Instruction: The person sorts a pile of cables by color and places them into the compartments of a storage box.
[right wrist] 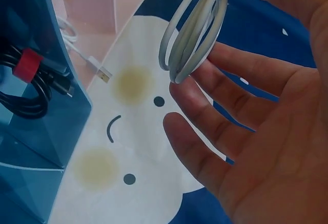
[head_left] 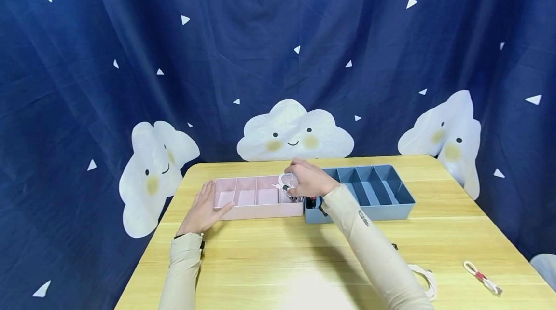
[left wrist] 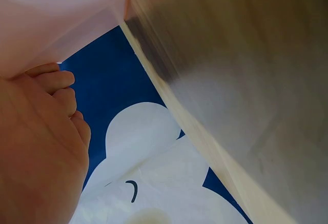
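Note:
My left hand (head_left: 201, 211) rests along the left end of a pink divided box (head_left: 260, 212), fingers straight and thumb at its front edge. In the left wrist view, fingertips of that hand (left wrist: 64, 83) lie against the pink wall. A coiled white cable (right wrist: 177, 44) hangs from my right hand (head_left: 310, 178), pinched at its top over the pink box's right-end compartment. The other fingers of that hand are loosely extended. Another white cable with a USB plug (right wrist: 104, 75) lies in the pink box, below the held coil.
A blue divided box (head_left: 386, 212) stands right beside the pink one; a black cable with a red strap (right wrist: 28, 65) lies in its left part. Near the front right of the table are a white coiled cable (head_left: 430, 283) and another with a red tie (head_left: 480, 276).

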A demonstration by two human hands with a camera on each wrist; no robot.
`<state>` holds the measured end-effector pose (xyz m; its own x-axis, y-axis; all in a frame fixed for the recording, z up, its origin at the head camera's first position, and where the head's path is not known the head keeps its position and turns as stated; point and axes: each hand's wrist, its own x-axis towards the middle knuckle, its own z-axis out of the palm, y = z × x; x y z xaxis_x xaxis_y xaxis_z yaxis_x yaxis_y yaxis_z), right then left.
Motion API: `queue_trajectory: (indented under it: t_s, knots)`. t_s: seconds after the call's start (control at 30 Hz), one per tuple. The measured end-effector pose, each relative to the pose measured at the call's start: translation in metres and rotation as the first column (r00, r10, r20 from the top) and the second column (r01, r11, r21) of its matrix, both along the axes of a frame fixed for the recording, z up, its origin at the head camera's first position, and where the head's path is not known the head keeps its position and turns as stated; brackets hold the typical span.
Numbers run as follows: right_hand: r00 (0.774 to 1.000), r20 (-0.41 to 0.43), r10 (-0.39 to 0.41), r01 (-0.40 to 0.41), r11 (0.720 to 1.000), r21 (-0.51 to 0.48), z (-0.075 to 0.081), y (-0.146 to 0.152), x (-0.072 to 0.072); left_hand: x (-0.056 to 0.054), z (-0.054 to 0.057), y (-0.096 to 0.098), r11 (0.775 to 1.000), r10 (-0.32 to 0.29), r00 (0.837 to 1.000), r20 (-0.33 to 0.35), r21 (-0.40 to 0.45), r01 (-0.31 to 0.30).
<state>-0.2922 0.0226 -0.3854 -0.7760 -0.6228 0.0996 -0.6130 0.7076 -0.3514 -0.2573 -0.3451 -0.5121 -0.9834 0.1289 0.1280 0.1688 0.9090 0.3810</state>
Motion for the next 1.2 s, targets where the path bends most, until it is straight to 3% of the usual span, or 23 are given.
queue_trajectory:
  t_s: [1.2]
  knots:
    - [0.999, 0.023, 0.027, -0.027, 0.999, 0.035, -0.022, -0.034, -0.012, 0.001, 0.001, 0.003, 1.0, 0.002, 1.0, 0.005, 0.004, -0.002]
